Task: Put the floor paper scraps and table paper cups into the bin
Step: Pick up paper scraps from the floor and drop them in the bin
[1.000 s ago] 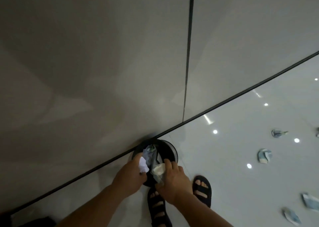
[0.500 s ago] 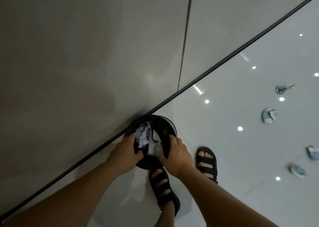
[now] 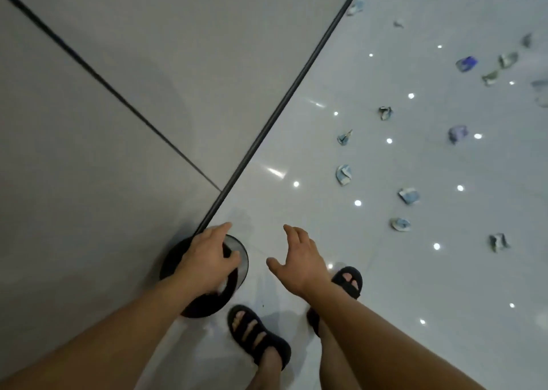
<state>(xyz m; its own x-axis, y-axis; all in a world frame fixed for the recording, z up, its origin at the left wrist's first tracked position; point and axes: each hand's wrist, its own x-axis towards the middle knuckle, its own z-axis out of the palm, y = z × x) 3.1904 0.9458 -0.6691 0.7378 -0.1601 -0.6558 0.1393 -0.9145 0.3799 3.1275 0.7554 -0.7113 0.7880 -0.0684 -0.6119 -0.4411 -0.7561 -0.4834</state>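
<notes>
A round black bin (image 3: 207, 306) stands on the glossy pale floor (image 3: 415, 300), right against the grey wall (image 3: 118, 123), at the foot of the dark skirting strip (image 3: 267, 128) that runs along the wall's base. The left hand (image 3: 207, 259) hangs over the mouth of the bin and hides most of it; its fingers lie loosely extended toward the skirting strip, the thumb is out to the side, and it holds nothing that can be seen. Under its wrist a white scrap (image 3: 222, 286) shows inside the bin. The right hand (image 3: 299, 260) is just beside the bin, above the bare floor, palm down with its fingers spread and relaxed, and it is empty. Below the arms, two feet in black sandals (image 3: 258, 337) stand near the bin, one right in front of it and the other under the right forearm. Many crumpled blue-and-white paper scraps (image 3: 344, 175) lie scattered over the floor to the right, well apart from the bin, the farther ones blurred. Small bright spots of reflected light dot the floor among them.
</notes>
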